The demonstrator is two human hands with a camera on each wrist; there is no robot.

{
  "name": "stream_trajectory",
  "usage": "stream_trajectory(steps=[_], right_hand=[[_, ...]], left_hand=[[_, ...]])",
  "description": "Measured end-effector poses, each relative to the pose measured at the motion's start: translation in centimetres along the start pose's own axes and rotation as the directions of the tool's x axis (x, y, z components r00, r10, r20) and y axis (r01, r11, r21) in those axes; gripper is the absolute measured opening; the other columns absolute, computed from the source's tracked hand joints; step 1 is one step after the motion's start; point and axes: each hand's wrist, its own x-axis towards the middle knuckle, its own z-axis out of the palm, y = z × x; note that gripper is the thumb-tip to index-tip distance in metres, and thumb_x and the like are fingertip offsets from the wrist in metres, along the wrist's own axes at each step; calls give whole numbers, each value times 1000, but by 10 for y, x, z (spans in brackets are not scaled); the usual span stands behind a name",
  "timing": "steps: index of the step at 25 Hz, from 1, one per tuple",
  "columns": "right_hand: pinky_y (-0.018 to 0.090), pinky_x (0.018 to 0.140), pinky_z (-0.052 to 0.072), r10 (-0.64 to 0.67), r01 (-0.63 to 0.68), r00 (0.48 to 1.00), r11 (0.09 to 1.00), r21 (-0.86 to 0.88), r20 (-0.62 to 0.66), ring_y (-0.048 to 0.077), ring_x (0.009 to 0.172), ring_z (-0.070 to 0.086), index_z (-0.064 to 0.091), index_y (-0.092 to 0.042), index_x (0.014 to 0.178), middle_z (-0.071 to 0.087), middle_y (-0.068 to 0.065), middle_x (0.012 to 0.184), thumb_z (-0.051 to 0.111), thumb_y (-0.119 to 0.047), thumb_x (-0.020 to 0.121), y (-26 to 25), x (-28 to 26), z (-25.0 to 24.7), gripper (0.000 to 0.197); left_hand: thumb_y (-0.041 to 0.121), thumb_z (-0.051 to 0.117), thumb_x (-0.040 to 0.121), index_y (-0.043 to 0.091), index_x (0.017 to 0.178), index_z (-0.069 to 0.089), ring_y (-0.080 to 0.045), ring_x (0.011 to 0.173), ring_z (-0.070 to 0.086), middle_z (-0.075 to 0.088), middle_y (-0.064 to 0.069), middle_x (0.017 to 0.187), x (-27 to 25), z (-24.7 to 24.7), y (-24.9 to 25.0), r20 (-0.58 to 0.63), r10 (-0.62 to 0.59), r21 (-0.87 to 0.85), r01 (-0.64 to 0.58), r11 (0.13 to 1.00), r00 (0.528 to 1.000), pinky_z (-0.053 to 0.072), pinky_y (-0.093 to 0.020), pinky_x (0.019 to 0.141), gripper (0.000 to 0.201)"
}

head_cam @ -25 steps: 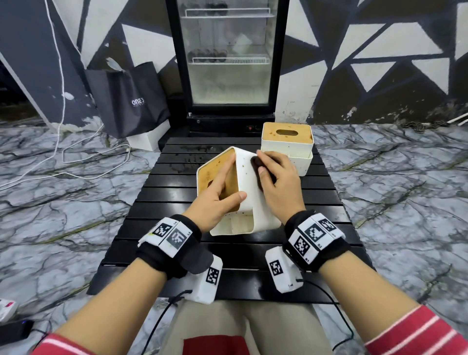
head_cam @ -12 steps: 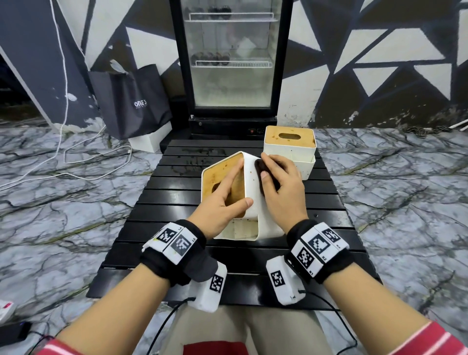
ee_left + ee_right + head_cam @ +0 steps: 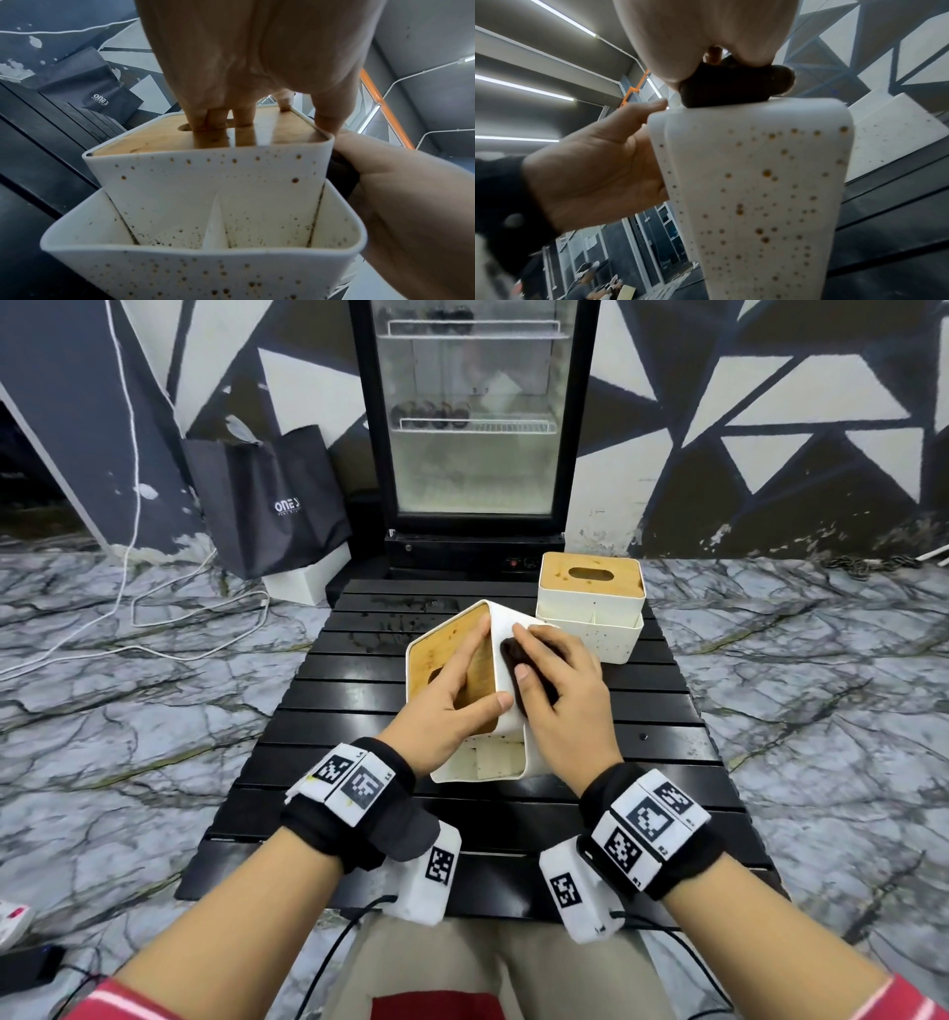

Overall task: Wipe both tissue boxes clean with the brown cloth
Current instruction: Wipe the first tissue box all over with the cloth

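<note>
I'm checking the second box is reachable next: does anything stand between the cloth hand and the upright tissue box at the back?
Nothing visible does. The right hand presses the brown cloth on the tilted white tissue box; the upright white wood-lidded tissue box stands just beyond on the black slatted table.

Left hand (image 3: pixel 246 60) presses fingers (image 3: pixel 213 125) on the wooden slotted lid (image 3: pixel 159 140) of a white plastic tissue box (image 3: pixel 205 194) speckled with brown spots, thumb at the corner. Right hand (image 3: pixel 411 203) holds a dark brown cloth (image 3: pixel 342 174) against the box's right side. Black slatted table (image 3: pixel 38 162) at left.
</note>
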Motion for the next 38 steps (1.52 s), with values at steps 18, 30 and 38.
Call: stream_trajectory(steps=[18, 30, 38], right_hand=[[29, 109, 24, 129, -130, 988, 992, 0, 84, 19, 124, 37, 47, -23, 132, 46, 2, 132, 36, -26, 88, 27, 12, -5, 45], [17, 109, 15, 33, -28, 989, 999, -34, 144, 13, 126, 27, 39, -22, 136, 39, 0, 137, 25, -28, 87, 5, -44, -4, 51], [21, 108, 16, 40, -30, 983, 998, -56, 177, 15, 127, 27, 38, -22, 137, 39, -1, 138, 23, -31, 86, 3, -48, -3, 54]], left_hand=[[4, 54, 90, 38, 145, 12, -4, 95, 57, 53, -5, 121, 3, -4, -2, 17, -6, -18, 6, 1000, 1000, 48, -12, 71, 77], [22, 61, 84, 41, 145, 6, -18, 120, 53, 46, -11, 140, -6, -13, -9, -26, 27, 50, -26, 998, 999, 47, -17, 89, 84], [25, 65, 83, 48, 140, 9, -7, 116, 53, 48, 10, 129, -9, -14, -11, -109, 31, 54, -25, 998, 994, 45, -9, 81, 83]])
